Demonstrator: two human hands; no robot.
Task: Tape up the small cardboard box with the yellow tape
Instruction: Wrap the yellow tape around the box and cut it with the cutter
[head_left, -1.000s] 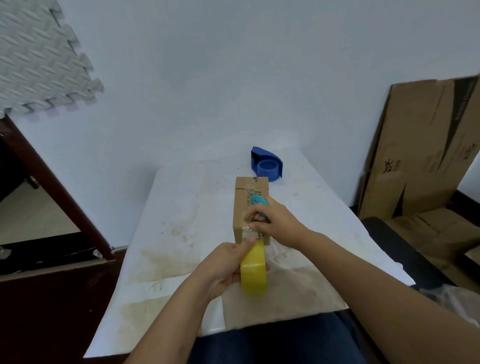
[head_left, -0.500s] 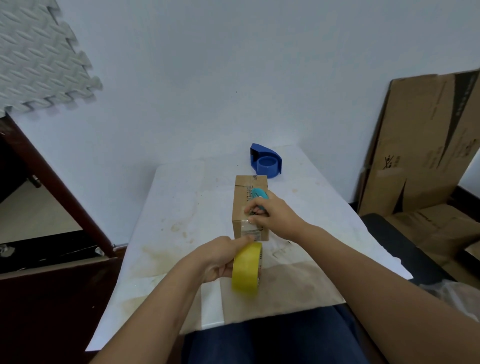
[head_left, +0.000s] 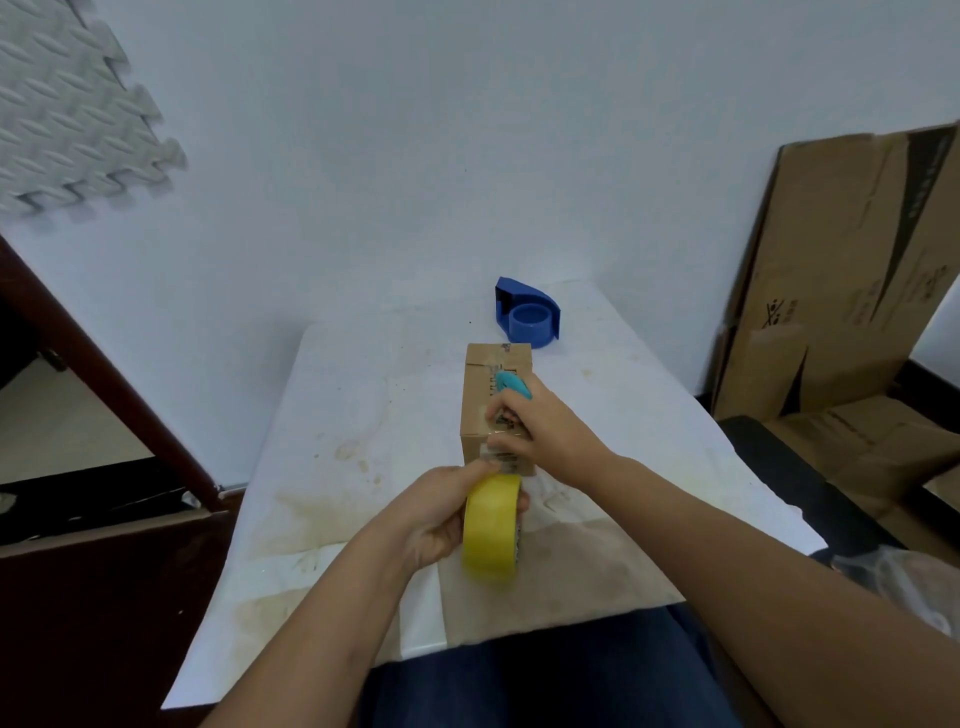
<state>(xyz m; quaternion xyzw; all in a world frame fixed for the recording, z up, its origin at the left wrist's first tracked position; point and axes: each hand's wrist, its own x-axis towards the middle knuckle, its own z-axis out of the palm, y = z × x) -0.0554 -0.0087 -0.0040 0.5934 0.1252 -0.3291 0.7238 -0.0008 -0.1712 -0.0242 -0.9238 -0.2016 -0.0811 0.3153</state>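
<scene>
The small cardboard box (head_left: 497, 400) stands on the white-covered desk (head_left: 363, 415), lengthways away from the person, its near end just above the yellow tape roll (head_left: 491, 525). It looks light and fairly stiff, so it would likely slide or tip if the tape were pulled hard; pressing down on its top is the sensible hold. The right hand (head_left: 540, 431) does that, its grip closed around a small teal tool (head_left: 511, 383), probably a cutter, while its fingers rest on the box's near top edge. The left hand (head_left: 441, 514) has its grip closed on the roll, held upright on edge, thumb near where the tape meets the box. The tape itself is thin and sticky, apt to wrinkle if slack. A blue tape dispenser (head_left: 530, 318) sits behind the box, apart from it. Flattened cartons (head_left: 841, 270) lean against the wall at right.
</scene>
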